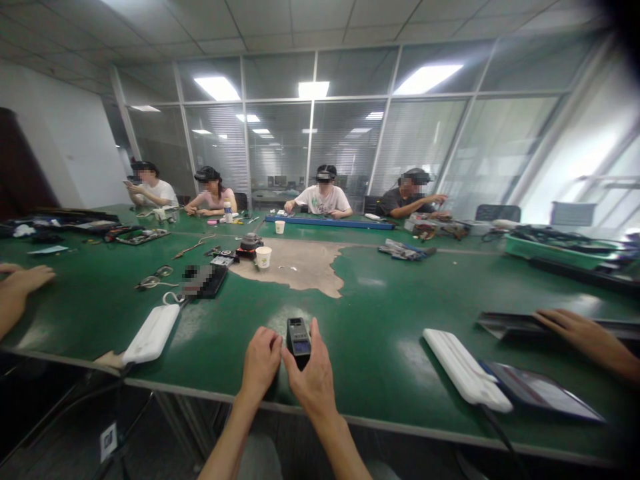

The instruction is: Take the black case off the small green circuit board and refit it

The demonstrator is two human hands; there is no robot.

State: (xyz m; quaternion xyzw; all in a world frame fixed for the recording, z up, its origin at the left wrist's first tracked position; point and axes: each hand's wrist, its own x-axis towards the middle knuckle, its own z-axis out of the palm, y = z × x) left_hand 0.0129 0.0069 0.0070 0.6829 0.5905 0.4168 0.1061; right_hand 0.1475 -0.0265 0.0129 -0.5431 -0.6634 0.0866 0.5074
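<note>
A small grey-and-black handheld device (299, 335) with a little screen and a row of buttons stands near the front edge of the green table (380, 373). My right hand (315, 377) is wrapped round it, thumb on the near left side and fingers along the right. Just left of the device is my left hand (262, 357), its fingers curled and thumb pressed against them. Whatever those fingers may pinch is hidden. A torn brown sheet (305, 263) lies on the table beyond both hands.
White blocks with cables lie to the left (153, 333) and right (465, 370). Paper cups (263, 257) stand ahead. Neighbours' hands rest at left (25, 287) and right (580, 330). Several people sit across the table. A green crate (555, 252) of cables is at far right.
</note>
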